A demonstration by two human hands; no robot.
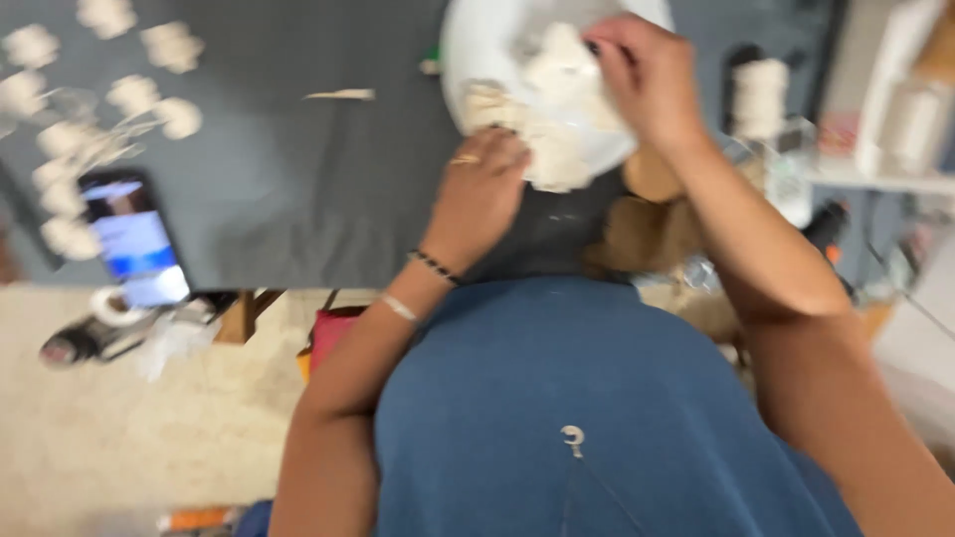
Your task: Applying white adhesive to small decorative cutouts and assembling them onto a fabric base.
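Dark grey cloth (298,199) covered your table, the white bowl (477,50) at its near edge. Your left hand (477,194) curled over the pale dough (547,109); your right hand (647,75) pinched its top. Steady the bowl, pull slowly.

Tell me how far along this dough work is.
Done: pale dough pieces lie in rows on the grey cloth. In hand: the left hand and right hand are both in the white bowl, on the dough. Left: a sizeable lump remains there.
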